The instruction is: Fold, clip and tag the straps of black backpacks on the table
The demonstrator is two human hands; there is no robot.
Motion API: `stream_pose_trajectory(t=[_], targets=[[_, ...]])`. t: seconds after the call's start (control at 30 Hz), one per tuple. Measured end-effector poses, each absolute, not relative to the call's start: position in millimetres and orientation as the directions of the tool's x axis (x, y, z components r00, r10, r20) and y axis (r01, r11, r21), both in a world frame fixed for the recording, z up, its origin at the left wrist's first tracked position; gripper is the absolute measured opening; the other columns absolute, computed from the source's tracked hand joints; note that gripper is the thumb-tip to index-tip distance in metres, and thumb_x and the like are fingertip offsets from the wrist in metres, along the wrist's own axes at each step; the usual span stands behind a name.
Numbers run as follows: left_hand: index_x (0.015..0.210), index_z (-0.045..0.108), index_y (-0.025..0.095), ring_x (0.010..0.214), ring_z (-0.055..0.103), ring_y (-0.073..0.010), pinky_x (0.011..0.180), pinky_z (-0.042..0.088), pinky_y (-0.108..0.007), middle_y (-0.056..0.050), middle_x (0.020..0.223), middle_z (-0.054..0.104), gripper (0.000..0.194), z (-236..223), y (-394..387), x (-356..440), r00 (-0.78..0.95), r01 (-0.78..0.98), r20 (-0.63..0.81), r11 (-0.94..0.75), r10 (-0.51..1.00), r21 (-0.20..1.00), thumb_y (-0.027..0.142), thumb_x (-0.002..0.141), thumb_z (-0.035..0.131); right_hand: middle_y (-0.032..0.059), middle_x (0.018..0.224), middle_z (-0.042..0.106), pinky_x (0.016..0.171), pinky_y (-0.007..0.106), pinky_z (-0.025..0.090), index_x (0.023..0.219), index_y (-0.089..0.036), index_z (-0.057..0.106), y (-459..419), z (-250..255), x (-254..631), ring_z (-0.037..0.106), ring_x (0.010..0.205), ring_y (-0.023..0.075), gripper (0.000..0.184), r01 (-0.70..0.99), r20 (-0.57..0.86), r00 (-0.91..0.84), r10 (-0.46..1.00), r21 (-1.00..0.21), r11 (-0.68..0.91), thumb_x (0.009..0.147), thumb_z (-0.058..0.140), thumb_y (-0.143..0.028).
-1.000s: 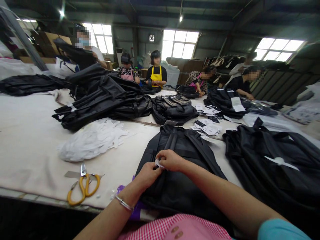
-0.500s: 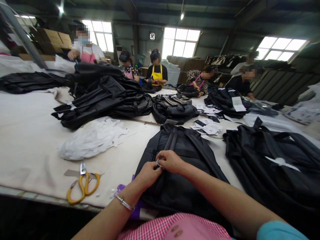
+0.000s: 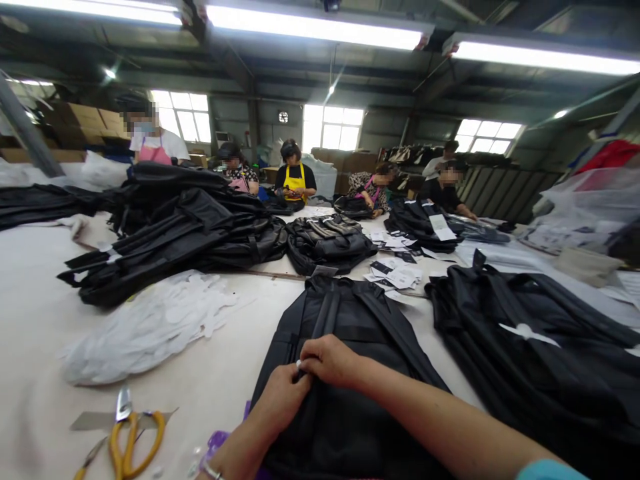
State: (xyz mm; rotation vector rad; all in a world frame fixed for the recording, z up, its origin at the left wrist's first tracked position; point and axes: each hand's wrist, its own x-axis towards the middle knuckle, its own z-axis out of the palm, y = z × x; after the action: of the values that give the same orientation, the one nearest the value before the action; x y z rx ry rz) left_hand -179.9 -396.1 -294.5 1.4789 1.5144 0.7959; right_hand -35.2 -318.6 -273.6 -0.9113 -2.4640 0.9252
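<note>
A black backpack lies in front of me with its shoulder straps facing up. Over one shoulder strap both my hands meet, fingertips pinched together. Between them shows a small white strip, like the white bands on the other bags; its ends are hidden by my fingers. My left hand is closed on the strip from below. From the right, my right hand is closed on the same strip, thumb and forefinger pressed together.
Scissors with yellow handles lie at the lower left, below a heap of white strips. More black backpacks lie to the right, and a pile of bags rises behind. Paper tags are scattered. Several co-workers stand across the table.
The camera has tilted upward, so the scene sits lower and ceiling lights have come into view. Both hands remain together at the strap, with less of the white strip showing.
</note>
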Motion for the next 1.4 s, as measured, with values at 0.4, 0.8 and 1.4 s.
stream_pose_trajectory(t=[0.4,0.8,1.4], targets=[[0.083,0.073,0.013,0.081,0.063,-0.0252,0.065,0.038,-0.029,-0.005,0.079,0.072,0.036,-295,-397,-179,0.067,0.475,-0.102,0.058,0.993,0.878,0.040,0.084,0.050,0.0006,0.087,0.071,0.081,0.030,0.038,0.078,-0.023,0.074,-304,-261,-44,0.059,0.089,0.0183,0.004,0.435,0.082,-0.850,0.520,-0.446,0.782,0.076,0.071,-0.022],[0.075,0.069,0.011,0.075,0.063,-0.0230,0.059,0.035,-0.028,-0.007,0.073,0.070,0.032,-299,-395,-178,0.026,0.554,-0.136,0.100,0.990,0.826,0.033,0.084,0.048,0.0019,0.086,0.070,0.075,0.026,0.040,0.077,-0.018,0.070,-319,-262,-62,0.062,0.082,0.0151,0.005,0.412,0.278,-0.756,0.593,-0.502,0.761,0.079,0.067,-0.021],[0.079,0.071,0.013,0.076,0.064,-0.0201,0.066,0.039,-0.028,-0.006,0.078,0.071,0.031,-299,-399,-177,0.055,0.586,-0.050,0.008,0.997,0.810,0.031,0.088,0.047,0.0014,0.081,0.069,0.070,0.022,0.039,0.079,-0.018,0.070,-325,-281,-38,0.060,0.077,0.0132,0.009,0.395,0.324,-0.620,0.715,-0.659,0.641,0.082,0.065,-0.025]])
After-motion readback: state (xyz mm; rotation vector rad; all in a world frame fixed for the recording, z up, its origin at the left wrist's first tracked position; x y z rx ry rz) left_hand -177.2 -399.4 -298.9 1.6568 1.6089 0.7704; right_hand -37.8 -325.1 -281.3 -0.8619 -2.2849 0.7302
